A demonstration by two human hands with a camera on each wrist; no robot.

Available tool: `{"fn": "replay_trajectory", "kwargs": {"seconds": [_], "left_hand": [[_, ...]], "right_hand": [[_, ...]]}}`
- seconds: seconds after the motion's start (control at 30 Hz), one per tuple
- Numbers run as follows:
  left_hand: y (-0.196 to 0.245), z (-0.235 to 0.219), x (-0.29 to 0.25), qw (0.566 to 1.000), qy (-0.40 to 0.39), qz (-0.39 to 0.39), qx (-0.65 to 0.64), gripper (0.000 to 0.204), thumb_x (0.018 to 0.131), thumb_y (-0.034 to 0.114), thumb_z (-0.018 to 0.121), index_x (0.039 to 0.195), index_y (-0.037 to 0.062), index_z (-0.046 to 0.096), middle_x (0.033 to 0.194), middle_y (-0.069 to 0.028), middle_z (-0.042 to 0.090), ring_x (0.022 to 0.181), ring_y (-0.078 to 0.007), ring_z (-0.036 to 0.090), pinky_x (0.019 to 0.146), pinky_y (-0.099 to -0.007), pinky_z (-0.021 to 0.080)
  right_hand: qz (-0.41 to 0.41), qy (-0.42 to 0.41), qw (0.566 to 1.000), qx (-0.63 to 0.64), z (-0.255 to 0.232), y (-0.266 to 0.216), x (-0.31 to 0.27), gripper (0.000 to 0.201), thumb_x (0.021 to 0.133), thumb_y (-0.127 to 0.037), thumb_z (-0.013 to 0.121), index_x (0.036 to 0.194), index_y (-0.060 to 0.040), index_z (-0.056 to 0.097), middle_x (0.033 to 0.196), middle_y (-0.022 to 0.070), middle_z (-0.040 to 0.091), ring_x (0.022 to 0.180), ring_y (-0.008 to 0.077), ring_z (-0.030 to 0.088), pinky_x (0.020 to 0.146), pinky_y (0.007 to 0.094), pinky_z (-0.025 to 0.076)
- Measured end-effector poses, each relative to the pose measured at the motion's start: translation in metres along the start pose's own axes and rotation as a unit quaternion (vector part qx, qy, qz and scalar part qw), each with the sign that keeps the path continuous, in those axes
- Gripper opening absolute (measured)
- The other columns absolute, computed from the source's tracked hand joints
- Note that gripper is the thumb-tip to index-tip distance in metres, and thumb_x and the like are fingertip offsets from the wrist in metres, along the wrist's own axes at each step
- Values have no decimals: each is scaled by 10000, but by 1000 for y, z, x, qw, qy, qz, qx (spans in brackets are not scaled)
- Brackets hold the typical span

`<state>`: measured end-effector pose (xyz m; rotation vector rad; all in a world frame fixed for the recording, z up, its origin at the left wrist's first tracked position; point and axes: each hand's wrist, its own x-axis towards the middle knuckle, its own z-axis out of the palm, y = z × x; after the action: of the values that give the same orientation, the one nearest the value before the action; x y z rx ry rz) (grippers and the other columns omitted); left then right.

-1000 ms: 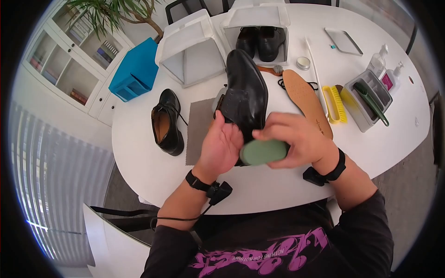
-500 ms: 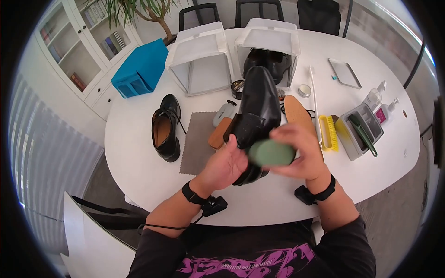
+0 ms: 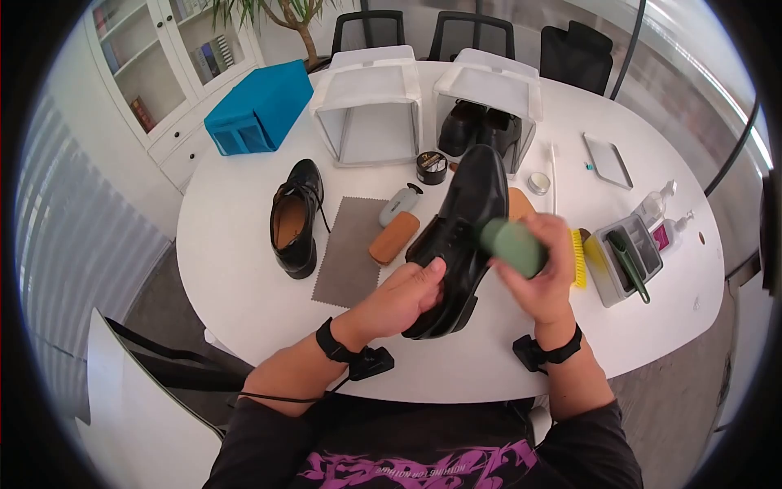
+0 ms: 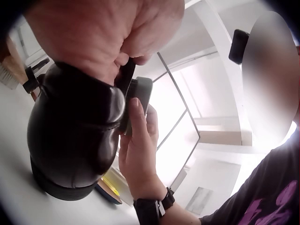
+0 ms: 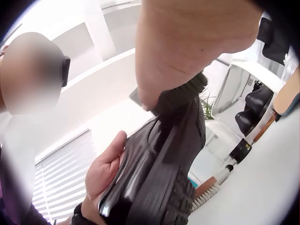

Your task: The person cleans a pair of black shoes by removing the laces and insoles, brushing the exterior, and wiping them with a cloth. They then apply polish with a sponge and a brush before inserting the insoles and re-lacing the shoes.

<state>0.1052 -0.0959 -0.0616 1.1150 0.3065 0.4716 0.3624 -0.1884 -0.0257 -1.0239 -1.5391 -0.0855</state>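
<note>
Black dress shoe in my left hand, green-topped brush in my right

Held shoe (image 3: pixel 468 212): one, black, tilted, toe towards the far edge of the white table (image 3: pixel 440 371); it is up above the table, nearer the near edge than the far one. My left hand (image 3: pixel 403 300): grips it by the opening, thumb laid over the upper, fingers mostly hidden. My right hand (image 3: pixel 542 265): curled round the green-topped brush (image 3: pixel 515 247), blurred; its dark bristles meet the shoe's upper.

Left side of the table: one laced black shoe (image 3: pixel 295 220), upright, tan inside, near the left edge; grey cloth (image 3: pixel 346 253) just beside it; on the cloth's right border or just off it, grey bottle (image 3: pixel 397 206) with black cap, and wooden brush (image 3: pixel 395 238).

Far edge: blue box (image 3: pixel 261 106) at the left; two white open-fronted boxes, left one (image 3: pixel 366 81), right one (image 3: pixel 489 80), the latter with black pair of shoes (image 3: pixel 481 130) inside; round black tin (image 3: pixel 432 167) in front, between them.

Right side: small round tin (image 3: pixel 538 182); white stick (image 3: pixel 555 183); tan insole (image 3: pixel 521 204), partly covered; metal tray (image 3: pixel 607 160); yellow brush (image 3: pixel 578 259); grey caddy (image 3: pixel 603 277) with green-handled brush (image 3: pixel 627 265) in it; two pump bottles (image 3: pixel 654 205), near the right edge.
</note>
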Motion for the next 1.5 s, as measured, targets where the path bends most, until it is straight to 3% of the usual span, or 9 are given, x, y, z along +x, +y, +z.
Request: {"fn": "replay_trajectory", "kwargs": {"seconds": [0.03,0.13,0.23,0.33,0.7,0.93,1.23,1.4,1.5], "left_hand": [[-2,-1,-1,998,23,-6,61,660,1260,578,436,902,72,663,849,18,608,757,-118,544,721,-315,483],[12,18,-8,993,19,2,112,699,1260,582,442,746,113,511,718,67,412,677,-97,350,619,-305,342],[21,21,-10,983,76,5,170,661,1260,535,488,797,72,571,750,54,480,718,-71,428,638,-299,392],[32,29,-10,975,136,41,173,590,1256,438,552,828,35,611,762,54,511,731,-53,458,627,-303,406],[56,23,-19,937,34,-50,343,505,1212,349,623,838,14,681,729,46,587,675,-65,513,597,-299,427],[42,13,-14,935,151,-35,318,478,1204,355,638,873,21,719,760,24,646,695,-61,577,610,-295,457],[35,6,-19,945,46,-100,309,406,1193,300,641,920,20,749,801,39,675,708,-57,590,634,-274,466],[28,8,-16,994,45,-57,84,326,1144,231,665,1221,-64,780,1030,-53,801,868,-114,730,758,-281,567],[35,30,-19,999,47,22,-10,418,1090,220,695,1350,-105,738,1204,-120,819,1036,-191,787,931,-337,624]], "right_hand": [[63,97,993,-22,-1,5,0,659,702,-104,1074,1270,-14,752,1235,171,743,1110,342,748,950,434,620],[32,17,999,0,-11,8,-9,637,707,-131,1063,1248,-12,748,1208,174,751,1096,337,766,973,431,622],[-53,-173,982,61,-8,-15,-3,656,675,-170,1062,1252,-29,783,1133,159,780,993,344,798,850,414,654],[-81,-186,979,30,-5,-19,-2,702,684,-164,1071,1307,-28,776,1172,152,773,1030,343,791,874,419,653],[136,124,980,-70,-31,8,16,564,906,-63,954,1423,15,743,1295,129,736,1171,245,728,1045,349,562],[-13,-101,995,-19,-21,-10,9,624,792,-184,1054,1352,-49,815,1152,129,765,1028,330,754,887,390,618],[218,33,972,-78,-44,19,18,532,898,-229,981,1329,29,806,1115,170,783,968,269,762,891,370,606],[313,46,945,79,-55,32,14,407,1044,-289,877,1308,17,825,1085,13,764,965,143,713,890,317,568],[452,34,859,238,-59,37,11,456,1108,-436,804,1349,-49,827,1159,-23,777,1033,121,723,919,295,560]]}}
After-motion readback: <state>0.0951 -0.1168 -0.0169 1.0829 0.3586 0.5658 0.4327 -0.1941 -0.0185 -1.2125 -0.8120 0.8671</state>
